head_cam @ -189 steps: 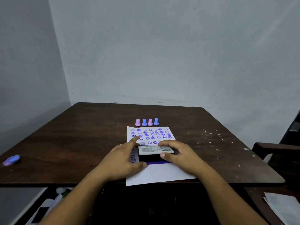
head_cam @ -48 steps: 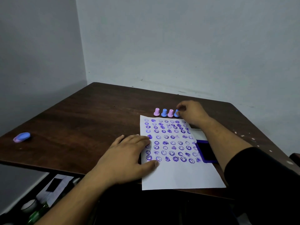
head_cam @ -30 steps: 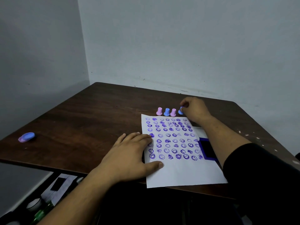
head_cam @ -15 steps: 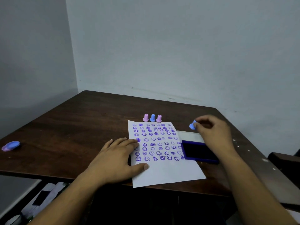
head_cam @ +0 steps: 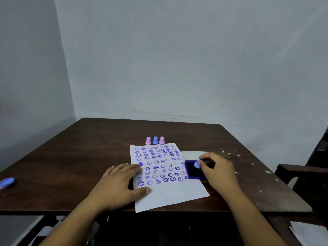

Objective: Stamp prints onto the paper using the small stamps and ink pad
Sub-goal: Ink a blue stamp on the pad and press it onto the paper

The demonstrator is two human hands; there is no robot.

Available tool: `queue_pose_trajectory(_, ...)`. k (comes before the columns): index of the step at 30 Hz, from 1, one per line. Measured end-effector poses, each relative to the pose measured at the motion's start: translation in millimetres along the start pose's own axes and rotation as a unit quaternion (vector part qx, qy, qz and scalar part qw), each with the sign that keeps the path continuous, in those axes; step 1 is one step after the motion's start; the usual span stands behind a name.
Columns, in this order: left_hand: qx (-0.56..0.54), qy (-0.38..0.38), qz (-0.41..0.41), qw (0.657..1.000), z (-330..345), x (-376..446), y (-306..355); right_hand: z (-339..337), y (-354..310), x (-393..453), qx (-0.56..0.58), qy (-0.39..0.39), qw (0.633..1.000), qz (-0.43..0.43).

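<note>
A white paper (head_cam: 170,194) lies on the dark wooden table (head_cam: 88,157), most of it covered with rows of purple smiley prints. My left hand (head_cam: 118,185) rests flat on the paper's left edge. My right hand (head_cam: 218,172) pinches a small blue stamp (head_cam: 196,164) and holds it down over the open purple ink pad (head_cam: 192,172), which sits just right of the paper. The pad's white lid (head_cam: 193,155) lies behind it. Three small stamps, pink (head_cam: 148,140), blue (head_cam: 155,140) and pink (head_cam: 161,140), stand in a row past the paper's far edge.
A blue and pink oval object (head_cam: 7,181) lies near the table's left edge. White specks dot the table's right side. A dark chair arm (head_cam: 301,170) sits to the right. Papers (head_cam: 308,231) lie low at the right.
My right hand picked the blue stamp from the right end of the row and brought it toward me, down onto the ink pad. My left hand stayed on the paper.
</note>
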State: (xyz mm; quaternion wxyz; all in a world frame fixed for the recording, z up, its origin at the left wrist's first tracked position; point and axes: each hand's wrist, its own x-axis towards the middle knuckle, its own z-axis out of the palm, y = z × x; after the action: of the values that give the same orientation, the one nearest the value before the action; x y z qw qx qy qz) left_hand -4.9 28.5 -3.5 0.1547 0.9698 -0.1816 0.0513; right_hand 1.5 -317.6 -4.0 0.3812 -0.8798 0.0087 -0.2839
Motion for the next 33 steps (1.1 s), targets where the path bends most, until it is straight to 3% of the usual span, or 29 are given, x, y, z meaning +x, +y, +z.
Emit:
queue_pose_trajectory(7,-0.008,-0.019,0.004,1.000,-4.4,0.1,-0.5,2.3,-0.1,-0.7,-0.068,-0.032,0.997,-0.027)
queue_pose_trajectory(23,-0.061,-0.006,0.005,0.998,-3.3,1.4,-5.2,1.1,-3.7,3.5,-0.061,-0.060,0.996,0.040)
queue_pose_trajectory(33,-0.075,0.000,0.006,0.997,-1.0,4.1,-9.3,2.0,-7.2,-1.5,-0.091,-0.044,0.995,0.024)
